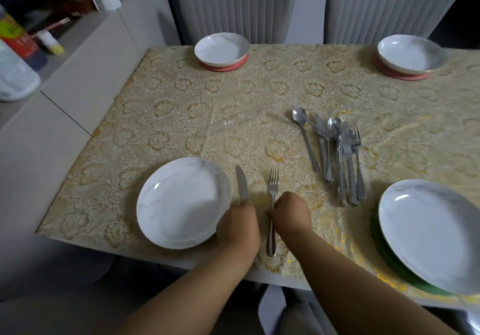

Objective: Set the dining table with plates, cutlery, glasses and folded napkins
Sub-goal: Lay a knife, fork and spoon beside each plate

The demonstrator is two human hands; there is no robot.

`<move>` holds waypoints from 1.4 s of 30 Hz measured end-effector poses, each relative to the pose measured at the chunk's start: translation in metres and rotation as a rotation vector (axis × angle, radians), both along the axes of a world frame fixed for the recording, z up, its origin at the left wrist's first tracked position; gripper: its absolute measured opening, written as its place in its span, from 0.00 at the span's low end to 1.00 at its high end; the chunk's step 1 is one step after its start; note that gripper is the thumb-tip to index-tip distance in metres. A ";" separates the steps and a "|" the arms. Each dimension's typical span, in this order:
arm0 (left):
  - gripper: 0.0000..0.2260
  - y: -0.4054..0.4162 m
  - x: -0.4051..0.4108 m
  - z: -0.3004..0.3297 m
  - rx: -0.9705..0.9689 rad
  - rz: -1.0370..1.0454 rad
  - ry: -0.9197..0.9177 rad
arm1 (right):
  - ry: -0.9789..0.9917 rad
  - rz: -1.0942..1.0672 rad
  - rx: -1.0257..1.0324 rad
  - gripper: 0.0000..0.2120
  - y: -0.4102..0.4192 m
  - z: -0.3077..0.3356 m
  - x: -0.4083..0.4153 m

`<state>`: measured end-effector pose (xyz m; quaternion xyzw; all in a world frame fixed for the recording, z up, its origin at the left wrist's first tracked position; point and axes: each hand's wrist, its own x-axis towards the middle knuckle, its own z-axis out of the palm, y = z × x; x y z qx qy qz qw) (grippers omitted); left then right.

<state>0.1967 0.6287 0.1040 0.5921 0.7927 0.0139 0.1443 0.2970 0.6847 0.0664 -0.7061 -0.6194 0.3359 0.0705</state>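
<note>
**Knife and fork go down beside a marbled plate**

Two bare forearms reach in from 6 o'clock over the near edge of the counter (pixel 161 116), which wears a glossy, cream-and-gold floral covering. Left hand (pixel 237 227), knuckles up and fingers curled, grips the handle of a serrated steel knife (pixel 242 182) whose blade points toward 12 o'clock, just beside the rim of the near-left plate (pixel 181 202). Right hand (pixel 291 211), also fisted, pinches the slim neck of a fork (pixel 272 205), tines toward 12 o'clock, its polished handle lying flat on the covering. The round, shallow plate is white with grey marble veining. At 3 o'clock from the fork lies a loose cutlery pile (pixel 337 153) of shiny spoons, knives and forks. A matching near-right plate (pixel 431 233) sits on a green mat at 4 o'clock; two far plates (pixel 222 48) rest on pink mats at 12 and 1 o'clock, before ribbed grey chairs (pixel 236 7).
</note>
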 end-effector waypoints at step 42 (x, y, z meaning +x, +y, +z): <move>0.07 0.018 0.028 -0.032 0.012 0.044 -0.235 | -0.156 0.138 -0.374 0.11 -0.001 0.031 0.063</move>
